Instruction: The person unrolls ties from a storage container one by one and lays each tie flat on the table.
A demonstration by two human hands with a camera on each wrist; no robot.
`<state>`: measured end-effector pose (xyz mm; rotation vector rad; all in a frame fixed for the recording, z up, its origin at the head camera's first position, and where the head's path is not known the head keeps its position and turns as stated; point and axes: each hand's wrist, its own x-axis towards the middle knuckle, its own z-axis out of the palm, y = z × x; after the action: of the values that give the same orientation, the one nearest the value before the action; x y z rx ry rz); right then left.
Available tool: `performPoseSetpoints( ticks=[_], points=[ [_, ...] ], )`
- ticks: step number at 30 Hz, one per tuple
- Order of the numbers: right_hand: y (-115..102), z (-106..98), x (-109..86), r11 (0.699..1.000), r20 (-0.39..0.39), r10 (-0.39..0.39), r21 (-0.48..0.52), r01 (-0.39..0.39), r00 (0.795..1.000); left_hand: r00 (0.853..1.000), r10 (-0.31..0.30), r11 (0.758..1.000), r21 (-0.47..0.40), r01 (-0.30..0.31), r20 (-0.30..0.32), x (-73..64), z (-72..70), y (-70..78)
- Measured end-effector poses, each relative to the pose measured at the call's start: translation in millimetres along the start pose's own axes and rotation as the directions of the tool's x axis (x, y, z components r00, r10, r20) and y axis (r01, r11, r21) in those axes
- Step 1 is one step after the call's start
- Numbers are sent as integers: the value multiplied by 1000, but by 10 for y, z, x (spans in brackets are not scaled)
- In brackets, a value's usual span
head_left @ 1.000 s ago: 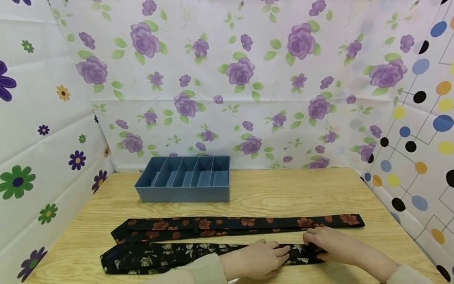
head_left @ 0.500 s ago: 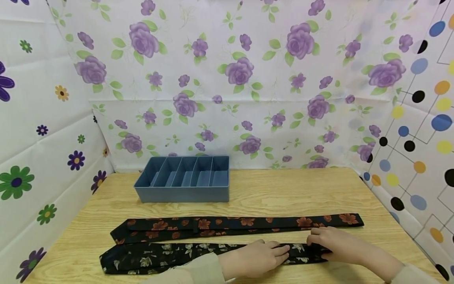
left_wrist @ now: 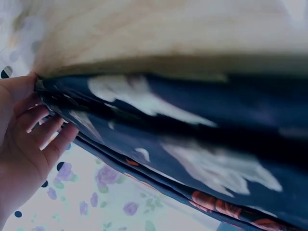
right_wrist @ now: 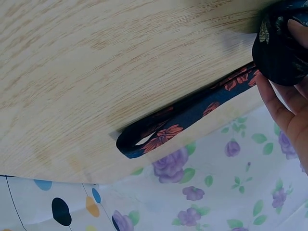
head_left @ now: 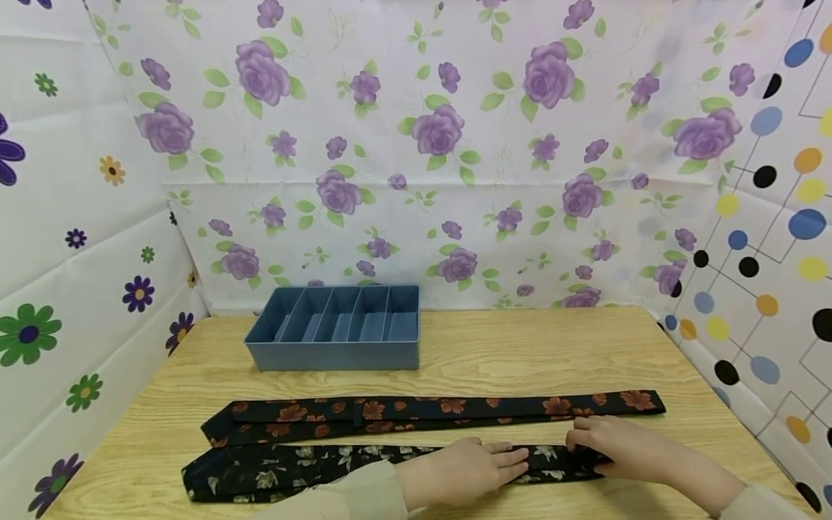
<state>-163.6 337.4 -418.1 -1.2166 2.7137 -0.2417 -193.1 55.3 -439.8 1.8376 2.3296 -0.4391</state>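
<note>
A black necktie with pale flowers [head_left: 266, 473] lies along the front of the table, its wide end at the left. My left hand [head_left: 464, 469] lies across its middle, fingers nearly straight and touching the cloth. At the tie's right end, my right hand [head_left: 624, 448] holds the cloth between thumb and fingers. The right wrist view shows that end bent over in a rounded fold [right_wrist: 274, 53], with the thumb on it. Just behind, a dark necktie with orange-red flowers [head_left: 455, 407] is laid out lengthwise, touched by neither hand.
A blue-grey box [head_left: 334, 355] with several narrow compartments stands at the back left of the wooden table [head_left: 539, 347]. Flowered cloth [head_left: 390, 238] hangs behind the table, and patterned sheets close off both sides.
My right hand has shifted slightly to the right with the tie's end in its fingers. My left hand stays almost in place on the tie.
</note>
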Motion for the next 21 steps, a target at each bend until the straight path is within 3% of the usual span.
performPoseSetpoints(
  ticks=[8, 21],
  points=[
    [52, 38, -15, 999, -13, -39, -13, 39, 999, 1000, 24, 996, 89, -24, -6, -40, 26, 4],
    [152, 103, -90, 999, -38, -34, -22, 33, 999, 1000, 23, 1000, 21, -23, -6, -53, 42, -3]
  ],
)
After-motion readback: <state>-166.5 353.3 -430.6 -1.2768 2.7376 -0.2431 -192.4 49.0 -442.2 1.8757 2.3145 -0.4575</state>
